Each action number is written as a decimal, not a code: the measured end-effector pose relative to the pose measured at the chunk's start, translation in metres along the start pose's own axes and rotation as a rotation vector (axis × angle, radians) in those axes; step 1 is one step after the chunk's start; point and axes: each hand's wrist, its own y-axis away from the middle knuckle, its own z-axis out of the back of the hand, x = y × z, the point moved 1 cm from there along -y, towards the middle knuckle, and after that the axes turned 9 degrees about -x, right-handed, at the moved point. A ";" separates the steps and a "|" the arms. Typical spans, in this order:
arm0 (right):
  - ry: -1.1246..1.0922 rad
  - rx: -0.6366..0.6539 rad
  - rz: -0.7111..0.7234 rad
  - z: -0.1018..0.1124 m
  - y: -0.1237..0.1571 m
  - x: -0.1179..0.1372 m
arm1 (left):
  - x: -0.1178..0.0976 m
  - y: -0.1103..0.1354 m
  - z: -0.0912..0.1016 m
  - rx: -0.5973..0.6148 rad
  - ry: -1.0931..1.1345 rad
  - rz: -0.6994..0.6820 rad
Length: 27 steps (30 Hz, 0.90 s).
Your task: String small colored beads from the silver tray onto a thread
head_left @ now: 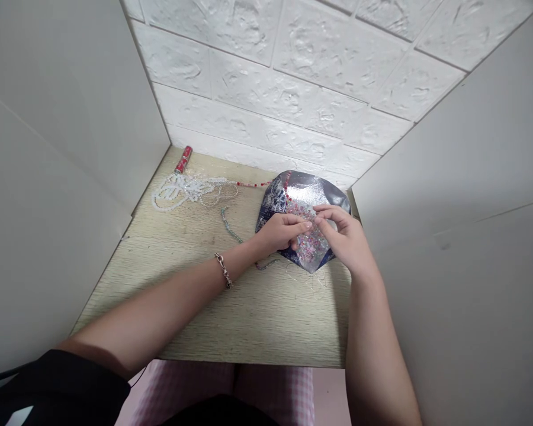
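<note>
Over a dark, shiny foil-like bag (pixel 308 188) heaped with small pink, red and clear beads (pixel 308 245), my two hands meet fingertip to fingertip. My left hand (pixel 281 231), with a chain bracelet at the wrist, is closed in a pinch. My right hand (pixel 344 236) pinches with thumb and forefinger just beside it. Whatever lies between the fingertips is too small to make out. A strand of blue-green beads (pixel 231 229) runs towards my left wrist and partly disappears behind it. Thin clear thread (pixel 308 275) lies in loose loops at the bag's near edge.
At the back left of the wooden table (pixel 249 319) stand white bead strings (pixel 182 190) in a pile beside a red patterned cylinder (pixel 183 160). A red bead strand (pixel 254 184) stretches towards the bag. White brick-patterned wall (pixel 257 100) and side panels enclose the table.
</note>
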 end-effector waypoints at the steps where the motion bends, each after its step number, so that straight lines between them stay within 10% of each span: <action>1: 0.013 -0.011 -0.010 0.001 0.000 0.000 | 0.000 0.000 0.000 -0.009 -0.012 0.006; 9: 0.358 -0.099 -0.094 0.014 0.001 -0.001 | -0.003 0.002 0.000 -0.028 0.105 0.014; 15: 0.720 0.086 -0.228 0.011 0.004 -0.010 | -0.003 0.002 -0.001 0.023 0.272 0.009; 27: 0.796 0.054 -0.124 0.004 0.009 -0.029 | -0.007 0.006 -0.003 -0.020 0.178 -0.009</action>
